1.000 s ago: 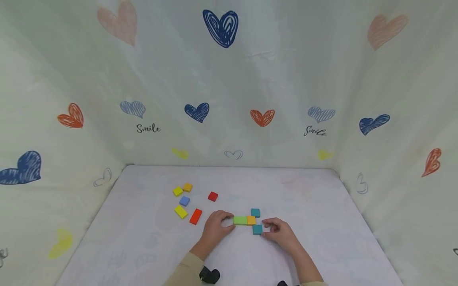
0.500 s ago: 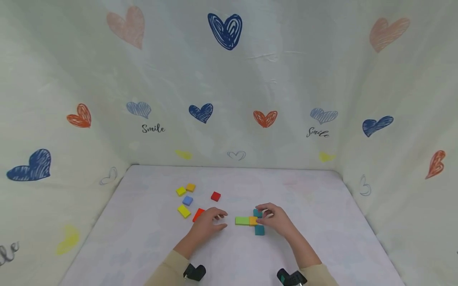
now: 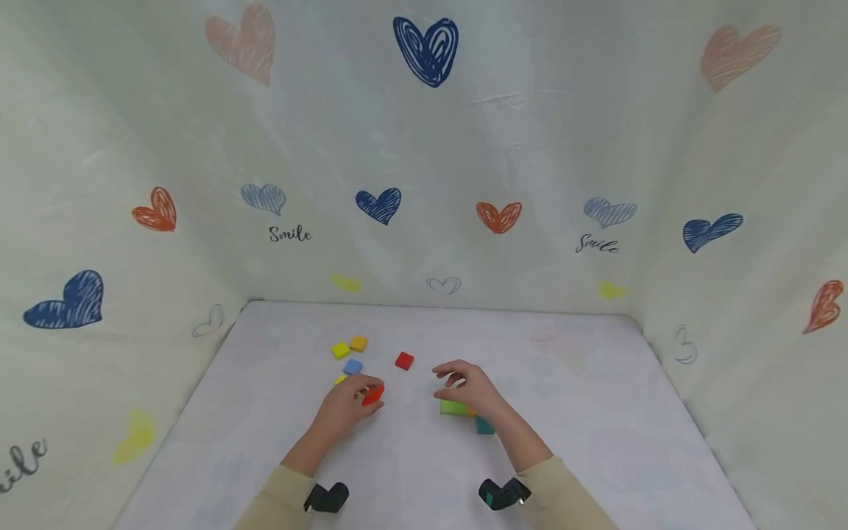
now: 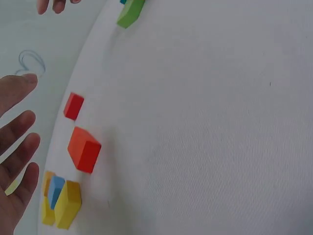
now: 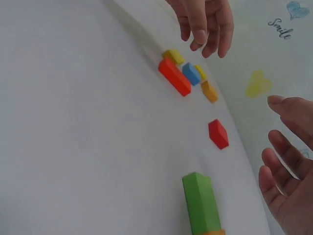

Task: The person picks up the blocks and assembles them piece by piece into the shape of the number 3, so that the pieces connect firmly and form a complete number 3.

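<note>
My left hand (image 3: 347,401) hovers over the long red block (image 3: 374,395), thumb and fingers apart. In the left wrist view that red block (image 4: 84,150) stands clear of the fingers (image 4: 19,132). My right hand (image 3: 470,386) is above the table near the light green block (image 3: 453,407), fingers spread and holding nothing. The green block (image 5: 201,203) touches an orange block (image 5: 215,232) at its end. A teal block (image 3: 485,425) lies at the near side of the orange one; the hand and wrist cover the far side.
A small red block (image 3: 404,361) lies alone between the hands. Farther left are a blue block (image 3: 353,366), a yellow block (image 3: 341,350) and an orange-yellow block (image 3: 358,344). Another yellow block (image 4: 68,204) is partly hidden by my left hand in the head view.
My left hand has left the green block's end and moved left over the long red block. My right hand has moved left from beside the teal blocks to above the green block.
</note>
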`<state>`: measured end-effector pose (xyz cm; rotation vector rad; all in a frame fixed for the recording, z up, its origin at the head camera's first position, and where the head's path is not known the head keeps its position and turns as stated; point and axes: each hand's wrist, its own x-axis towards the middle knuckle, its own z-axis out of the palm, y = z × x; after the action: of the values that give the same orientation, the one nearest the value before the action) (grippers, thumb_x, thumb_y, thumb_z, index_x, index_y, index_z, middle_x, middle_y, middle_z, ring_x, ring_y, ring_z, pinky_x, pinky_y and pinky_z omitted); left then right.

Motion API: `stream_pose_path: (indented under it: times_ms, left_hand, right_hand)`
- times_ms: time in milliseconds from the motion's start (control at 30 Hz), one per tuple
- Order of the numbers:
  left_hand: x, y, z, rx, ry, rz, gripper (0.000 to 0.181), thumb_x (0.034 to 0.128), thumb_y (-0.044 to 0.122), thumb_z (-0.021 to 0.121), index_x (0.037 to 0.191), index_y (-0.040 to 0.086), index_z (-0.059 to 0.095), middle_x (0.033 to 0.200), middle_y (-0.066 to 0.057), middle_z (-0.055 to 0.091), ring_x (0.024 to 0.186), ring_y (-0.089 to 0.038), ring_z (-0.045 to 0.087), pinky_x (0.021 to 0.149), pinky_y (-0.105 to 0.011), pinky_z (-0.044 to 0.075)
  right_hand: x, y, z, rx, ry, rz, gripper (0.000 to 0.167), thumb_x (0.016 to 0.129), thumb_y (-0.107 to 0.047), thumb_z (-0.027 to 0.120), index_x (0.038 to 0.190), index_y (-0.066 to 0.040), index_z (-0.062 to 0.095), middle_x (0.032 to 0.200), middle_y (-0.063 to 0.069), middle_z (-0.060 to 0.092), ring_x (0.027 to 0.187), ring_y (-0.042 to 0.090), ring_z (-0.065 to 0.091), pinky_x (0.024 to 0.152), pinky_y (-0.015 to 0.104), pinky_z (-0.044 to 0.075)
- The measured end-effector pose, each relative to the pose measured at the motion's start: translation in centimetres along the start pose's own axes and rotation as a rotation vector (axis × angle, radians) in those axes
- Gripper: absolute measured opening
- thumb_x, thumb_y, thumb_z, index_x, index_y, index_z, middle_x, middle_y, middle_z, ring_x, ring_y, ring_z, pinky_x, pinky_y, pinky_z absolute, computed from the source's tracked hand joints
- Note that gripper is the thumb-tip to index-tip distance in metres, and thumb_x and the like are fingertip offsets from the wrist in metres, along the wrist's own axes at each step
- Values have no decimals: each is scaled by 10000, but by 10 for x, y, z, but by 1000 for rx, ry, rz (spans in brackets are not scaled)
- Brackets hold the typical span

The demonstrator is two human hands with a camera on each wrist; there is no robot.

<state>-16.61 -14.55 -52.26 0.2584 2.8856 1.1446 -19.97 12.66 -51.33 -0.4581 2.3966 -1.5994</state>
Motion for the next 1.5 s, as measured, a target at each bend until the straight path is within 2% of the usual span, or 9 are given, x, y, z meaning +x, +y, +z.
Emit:
stream_pose_path:
  times_ms: [200,400,500,833,1000,1100,1233,1500]
  left_hand:
    - [-2,-17,-13,-6,39,-42,340,815,115,793,1136,129,682,1032,12,634,951,-174,576,846,-372,515]
    - [-7,-31,-19,17,61,-78,332,822,147,791,1134,125,683,1020,23,630,934,-173,573,845,-390,512]
    - [-10,-36,-21,21,70,-73,324,816,141,794,1120,100,687,1012,15,632,914,-177,575,831,-396,510]
    - [-15,-48,-22,12,67,-74,324,805,111,800,1108,84,686,1023,9,638,900,-170,568,824,-386,505]
    - [-15,-50,-20,8,83,-52,321,803,111,802,1103,89,689,1012,24,637,890,-153,564,813,-381,506]
    - [-15,-50,-20,13,100,-38,315,800,109,803,1094,89,692,997,28,634,877,-146,560,800,-375,507]
    - [-14,-48,-19,-5,109,-35,300,807,106,797,1089,88,695,983,24,633,870,-146,561,799,-368,507]
    - [-13,-46,-18,-23,107,-40,295,803,91,798,1081,97,699,969,46,634,867,-128,560,799,-354,503]
  right_hand:
    - [13,-7,28,28,-50,-36,379,830,-64,761,1184,19,654,1127,199,615,910,233,576,730,259,493]
    - [27,-10,54,11,-80,-18,369,838,-77,761,1185,-6,660,1128,156,623,951,266,563,721,232,495]
    - [34,-13,61,-24,-79,1,370,845,-96,761,1195,-30,662,1137,127,624,975,253,553,737,254,501]
    - [64,-5,60,-194,-12,-29,383,810,-114,796,1173,-59,686,1124,70,575,1058,272,530,883,374,485]
    - [76,3,59,-273,31,-13,429,803,-138,807,1207,-82,672,1251,107,514,1173,293,476,969,435,450]
    - [83,7,59,-300,31,17,472,789,-154,821,1229,-91,664,1274,125,498,1191,308,462,982,438,436]
    - [91,15,59,-308,24,63,516,775,-179,833,1256,-111,658,1235,96,532,1136,282,490,944,417,451]
    - [96,28,59,-317,25,110,531,771,-158,830,1271,-152,649,1171,61,589,1118,273,501,935,427,453]
